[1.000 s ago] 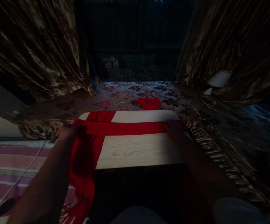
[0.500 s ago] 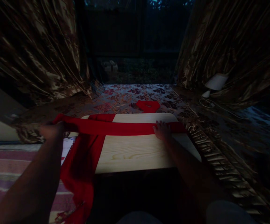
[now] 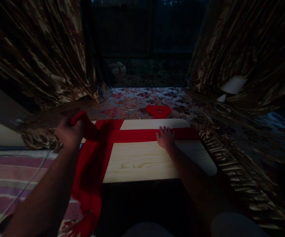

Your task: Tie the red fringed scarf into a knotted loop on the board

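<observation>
A long red cloth [image 3: 137, 136] runs flat across the pale wooden board [image 3: 142, 161], and another red stretch crosses the board's left side and hangs over its near edge, ending in fringe. My left hand [image 3: 69, 133] is closed around the strip's left end, lifting it above the board's left edge. On the strip, right of the board's middle, my right hand [image 3: 166, 137] lies with its fingers spread, pressing the cloth against the wood. Beyond the far edge, a looped red piece [image 3: 158, 111] rests on the patterned cover.
A small white lamp [image 3: 234, 85] with a cord stands at the back right. Patterned curtains [image 3: 58, 49] hang on both sides of a dark window. Striped fabric [image 3: 6, 174] lies at the left, and tasselled trim [image 3: 231, 171] runs along the right.
My left hand has moved right and raised the cloth's end into a fold. My right hand has shifted slightly left. The phone-like bright screen at the left is now mostly hidden.
</observation>
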A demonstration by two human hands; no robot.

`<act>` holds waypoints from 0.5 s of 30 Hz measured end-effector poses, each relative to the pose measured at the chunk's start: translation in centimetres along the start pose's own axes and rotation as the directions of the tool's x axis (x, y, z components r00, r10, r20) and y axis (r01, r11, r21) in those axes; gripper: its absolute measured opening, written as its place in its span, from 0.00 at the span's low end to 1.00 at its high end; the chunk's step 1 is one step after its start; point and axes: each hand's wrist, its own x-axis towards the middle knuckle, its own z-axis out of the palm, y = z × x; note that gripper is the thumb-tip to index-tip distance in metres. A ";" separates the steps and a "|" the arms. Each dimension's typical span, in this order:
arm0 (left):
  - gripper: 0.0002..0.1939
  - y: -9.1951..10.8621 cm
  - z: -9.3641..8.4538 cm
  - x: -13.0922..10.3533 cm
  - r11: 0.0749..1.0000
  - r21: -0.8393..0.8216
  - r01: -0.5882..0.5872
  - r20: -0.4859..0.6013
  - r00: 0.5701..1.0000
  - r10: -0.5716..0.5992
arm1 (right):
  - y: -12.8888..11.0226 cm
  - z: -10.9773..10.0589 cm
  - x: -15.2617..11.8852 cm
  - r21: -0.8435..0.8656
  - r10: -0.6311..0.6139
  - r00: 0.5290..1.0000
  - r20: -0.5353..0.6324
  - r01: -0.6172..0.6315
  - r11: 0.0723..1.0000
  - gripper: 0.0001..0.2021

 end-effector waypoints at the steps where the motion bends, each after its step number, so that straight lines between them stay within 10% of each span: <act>1: 0.12 1.1 0.5 -1.5 0.999 -0.044 -0.010 0.031 0.999 0.011 | 0.0 0.0 0.0 -0.002 -0.002 1.000 -0.007 0.002 1.000 0.32; 4: 0.11 4.1 2.0 -6.8 0.966 -0.175 -0.190 0.149 0.965 0.216 | 0.1 0.1 -0.1 -0.009 -0.011 0.999 -0.030 0.011 1.000 0.32; 8: 0.07 7.5 3.2 -14.0 0.827 -0.335 -0.452 0.219 0.816 0.535 | 0.0 0.1 -0.2 -0.006 -0.014 0.999 -0.031 0.013 1.000 0.32; 15: 0.05 10.6 2.1 -23.9 0.674 -0.506 -0.539 0.365 0.574 0.733 | 0.1 -0.1 -0.2 0.017 -0.016 1.000 -0.019 0.016 1.000 0.32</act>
